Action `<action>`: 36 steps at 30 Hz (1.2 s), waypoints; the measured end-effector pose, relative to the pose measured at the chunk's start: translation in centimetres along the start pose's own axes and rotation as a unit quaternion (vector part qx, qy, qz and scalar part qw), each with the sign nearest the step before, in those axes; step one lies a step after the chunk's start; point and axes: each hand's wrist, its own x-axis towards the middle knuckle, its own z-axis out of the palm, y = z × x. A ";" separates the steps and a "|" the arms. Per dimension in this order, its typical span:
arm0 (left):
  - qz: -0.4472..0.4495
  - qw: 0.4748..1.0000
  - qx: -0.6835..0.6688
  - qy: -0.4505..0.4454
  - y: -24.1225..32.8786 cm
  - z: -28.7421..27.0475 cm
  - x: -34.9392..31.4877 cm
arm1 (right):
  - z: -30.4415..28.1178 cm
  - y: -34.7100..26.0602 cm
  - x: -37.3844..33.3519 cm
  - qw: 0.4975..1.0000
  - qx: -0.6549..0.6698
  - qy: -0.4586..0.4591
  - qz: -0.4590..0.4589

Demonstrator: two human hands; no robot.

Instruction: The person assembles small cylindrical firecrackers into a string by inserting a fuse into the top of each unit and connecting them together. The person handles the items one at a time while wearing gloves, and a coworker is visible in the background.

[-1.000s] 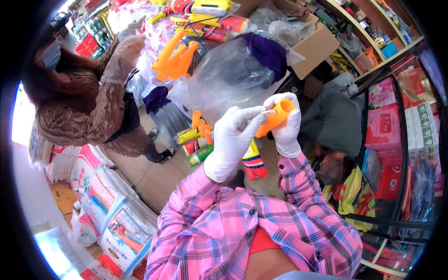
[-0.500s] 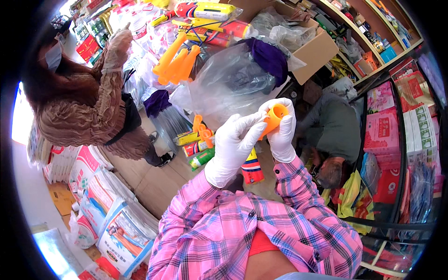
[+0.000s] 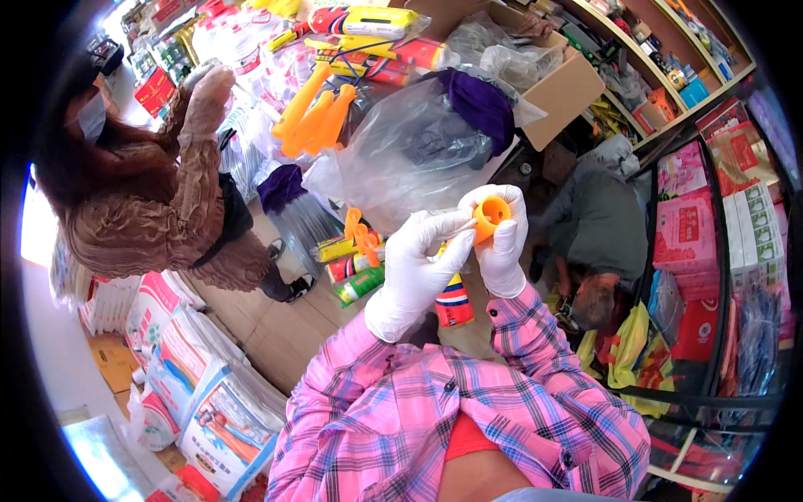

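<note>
In front of my chest I hold an orange plastic handle (image 3: 492,214), its hollow round end facing up toward me. My right hand (image 3: 507,259), in a white glove, is wrapped round it from the right. From the left, my gloved left hand (image 3: 418,266) pinches at its side with thumb and fingertips; whether something small sits in that pinch cannot be seen. Several similar orange handles (image 3: 311,117) lie together on the heap ahead to the left. Smaller orange pieces (image 3: 360,234) rest lower down, beside yellow and green packages (image 3: 361,284).
A large clear plastic bag (image 3: 410,151) with purple cloth (image 3: 483,109) lies ahead, near an open cardboard box (image 3: 565,96). One person (image 3: 142,201) stands at left; another (image 3: 598,226) is bent low at right. Stacked white sacks (image 3: 222,427) stand at lower left, shelves (image 3: 669,109) at right.
The orange handle has tipped so its open end faces me more directly. Both my hands have shifted slightly. The person at left has moved their raised arms a little.
</note>
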 end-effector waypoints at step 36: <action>-0.051 0.970 -0.164 -0.172 -4.4 -2.3 -0.4 | -0.8 -1.1 1.4 0.948 -0.248 -0.192 -0.061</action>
